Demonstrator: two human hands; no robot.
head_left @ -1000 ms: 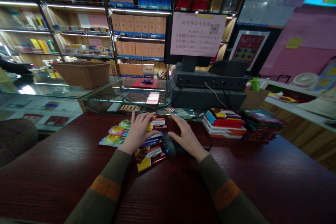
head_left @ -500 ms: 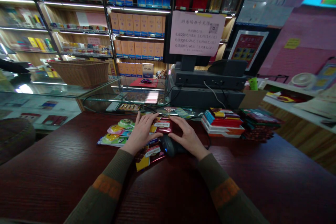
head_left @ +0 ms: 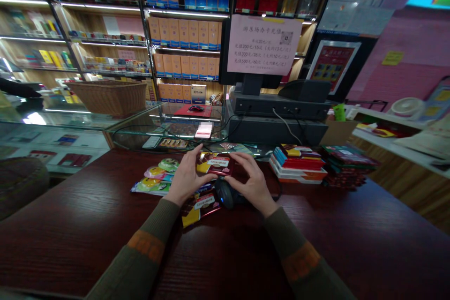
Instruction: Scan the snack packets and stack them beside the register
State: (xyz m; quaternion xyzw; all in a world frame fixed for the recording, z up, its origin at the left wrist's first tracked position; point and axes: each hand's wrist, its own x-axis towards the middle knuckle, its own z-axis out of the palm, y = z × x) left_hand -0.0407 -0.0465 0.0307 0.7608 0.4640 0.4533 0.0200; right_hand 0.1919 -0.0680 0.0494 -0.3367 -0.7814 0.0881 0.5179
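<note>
Between my two hands is a dark red and yellow chocolate bar packet, gripped at both ends. My left hand closes on its left end, thumb along the near edge. On the right end, my right hand does the same. Just below the packet lies a black barcode scanner with a small blue light, close to my right thumb. A second chocolate bar packet rests tilted on the table, left of the scanner. Colourful snack packets lie left of my left hand, partly covered by it.
On the dark wooden table, stacked boxes and a pile of dark packets stand to the right. Behind are a glass counter, a phone, black cables and a monitor stand. A wicker basket sits back left.
The chocolate bar packet between my hands is now raised and tilted more toward me, its front showing more fully. My left fingers have drawn in around its end.
</note>
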